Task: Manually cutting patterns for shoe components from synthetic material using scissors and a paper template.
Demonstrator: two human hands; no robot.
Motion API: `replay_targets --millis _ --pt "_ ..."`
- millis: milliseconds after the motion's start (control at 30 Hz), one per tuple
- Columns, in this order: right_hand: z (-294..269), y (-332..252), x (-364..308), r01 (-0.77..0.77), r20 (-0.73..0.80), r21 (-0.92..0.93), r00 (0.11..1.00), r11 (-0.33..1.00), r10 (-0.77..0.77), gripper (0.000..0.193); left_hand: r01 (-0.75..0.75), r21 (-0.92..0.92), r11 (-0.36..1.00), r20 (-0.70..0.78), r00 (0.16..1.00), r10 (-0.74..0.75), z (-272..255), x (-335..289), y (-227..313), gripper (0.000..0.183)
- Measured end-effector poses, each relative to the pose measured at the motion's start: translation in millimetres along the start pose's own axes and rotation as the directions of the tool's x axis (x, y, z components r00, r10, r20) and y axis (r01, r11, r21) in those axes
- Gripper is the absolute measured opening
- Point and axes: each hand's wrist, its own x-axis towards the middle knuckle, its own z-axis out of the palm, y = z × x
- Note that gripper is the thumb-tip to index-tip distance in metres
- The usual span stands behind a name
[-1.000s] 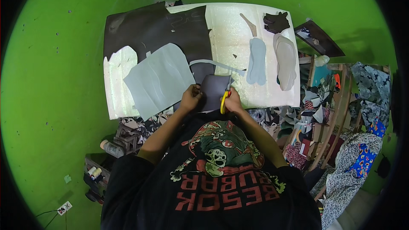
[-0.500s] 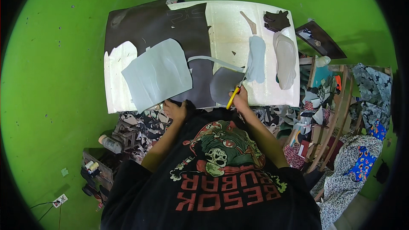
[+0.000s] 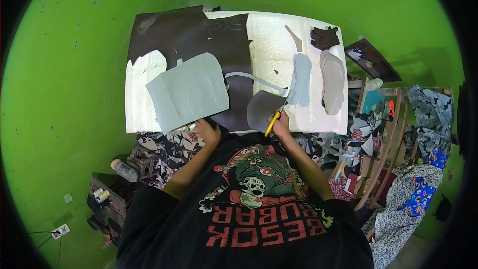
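My right hand [image 3: 282, 125] is closed round the yellow handles of a pair of scissors [image 3: 272, 123]. Their blades point away from me, over the right edge of a dark grey cut piece [image 3: 262, 109] and beside a stack of pale grey sole-shaped pieces [image 3: 300, 80]. At the board's near edge, my left hand [image 3: 208, 133] has its fingers apart. They touch the lower edge of a large light grey sheet [image 3: 191, 92], which lies over dark brown sheet material [image 3: 199, 35]. A narrow light grey strip [image 3: 256, 79] curves from the dark sheet toward the blades.
Beige sole-shaped pieces [image 3: 332, 82] and dark brown cutouts [image 3: 325, 38] lie on the right of the white board [image 3: 271, 45]. Scraps [image 3: 159, 154] are heaped below it. A cluttered wooden rack [image 3: 386, 144] stands at right; thread spools [image 3: 101, 195] sit at lower left.
The view has shifted slightly, so the board appears lower. My right hand still holds the scissors by the dark grey piece, and my left hand stays at the light grey sheet's edge.
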Motion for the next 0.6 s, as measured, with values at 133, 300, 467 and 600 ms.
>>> replay_targets --millis 133,300,467,600 --pt "1.6 -1.5 2.4 0.02 0.036 -0.035 0.999 0.999 -0.018 0.029 -0.172 -0.238 0.956 -0.091 0.984 0.154 11.2 -0.8 4.7 0.087" --pt "-8.3 10.0 5.3 -0.058 0.009 0.153 0.998 0.987 0.058 0.03 -0.032 -0.292 0.956 0.028 0.999 0.042 -5.7 -0.7 17.4 0.074" --pt "-17.6 3.0 -1.2 -0.028 -0.061 0.155 0.997 0.988 0.037 0.03 -0.108 -0.207 0.972 -0.006 0.994 0.109 -9.9 -2.1 3.3 0.066" --pt "-25.8 4.5 -1.1 -0.015 -0.167 0.14 0.985 0.99 0.039 0.03 -0.05 -0.246 0.968 0.09 0.993 0.074 -15.2 1.9 -10.8 0.059"
